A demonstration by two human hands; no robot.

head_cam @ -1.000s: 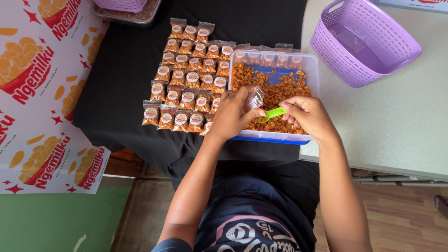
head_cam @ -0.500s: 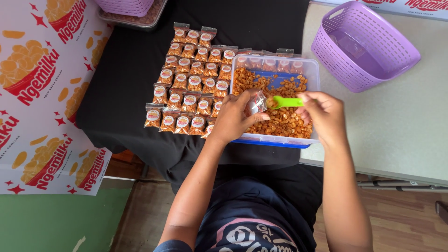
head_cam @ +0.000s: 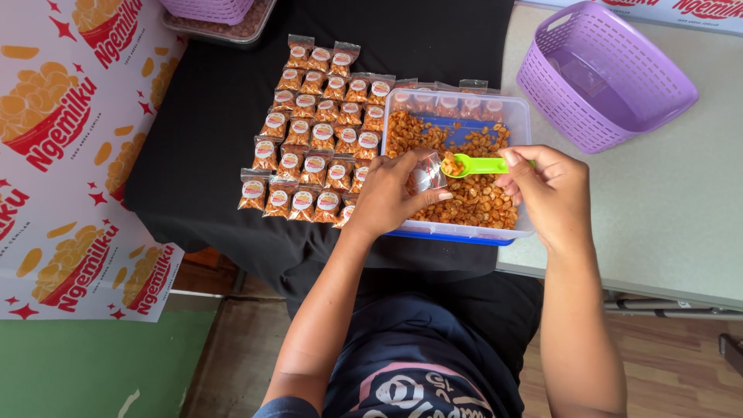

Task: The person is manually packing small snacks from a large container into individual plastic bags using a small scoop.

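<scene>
We are filling: our left hand (head_cam: 391,197) is pinching a small clear pouch (head_cam: 425,172) open, right hand (head_cam: 546,190) gripping the green scoop (head_cam: 476,165) of orange snacks at its mouth; tipping needs steady aim.

Both hands, left (head_cam: 391,197) and right (head_cam: 546,190), are curled closed, fingertips pinched, forearms extended forward.

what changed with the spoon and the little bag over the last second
The right hand lifted the green spoon out of the snacks in the clear tub and brought its loaded bowl up to the mouth of the small clear bag. The left hand kept hold of that bag, barely shifting. The rows of filled packets and the purple basket stayed put.
</scene>
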